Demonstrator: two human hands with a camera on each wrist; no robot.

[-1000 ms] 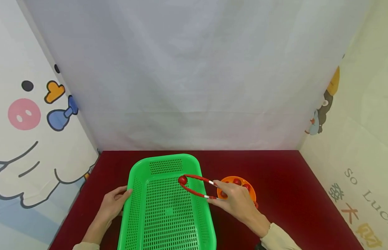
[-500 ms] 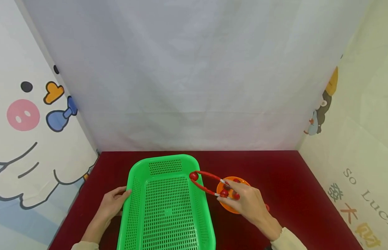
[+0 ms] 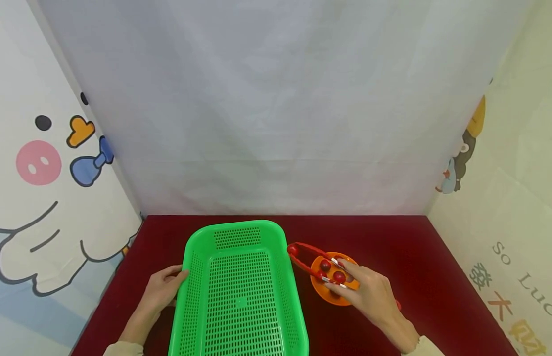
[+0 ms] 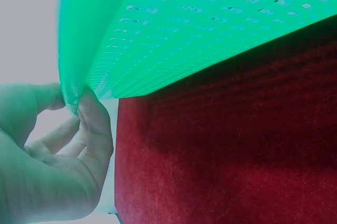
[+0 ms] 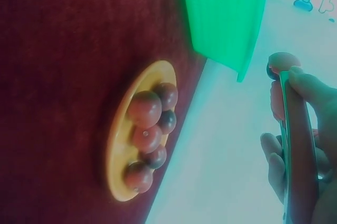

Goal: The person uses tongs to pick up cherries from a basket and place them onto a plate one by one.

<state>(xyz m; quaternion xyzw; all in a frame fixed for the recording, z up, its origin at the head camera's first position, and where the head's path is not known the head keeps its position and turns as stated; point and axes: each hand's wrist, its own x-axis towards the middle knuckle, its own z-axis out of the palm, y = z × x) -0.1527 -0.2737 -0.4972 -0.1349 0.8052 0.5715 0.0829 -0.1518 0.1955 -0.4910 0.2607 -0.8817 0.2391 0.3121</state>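
In the head view my left hand holds the left rim of a green perforated plastic basket. The left wrist view shows thumb and fingers pinching that rim. My right hand grips red tongs with white bands. Between the tong tips is a small red tomato, just beyond the basket's right rim. Below the tongs and right hand lies an orange plate, partly covered by them. Several cherry tomatoes rest on it in the right wrist view. No tomatoes show inside the basket.
A dark red cloth covers the table under basket and plate. Behind it hangs a pale curtain. Printed cloth walls stand at the left and right.
My right hand has moved right, carrying the tongs and tomato from over the basket to past its right rim, near the plate. My left hand keeps its hold on the basket.
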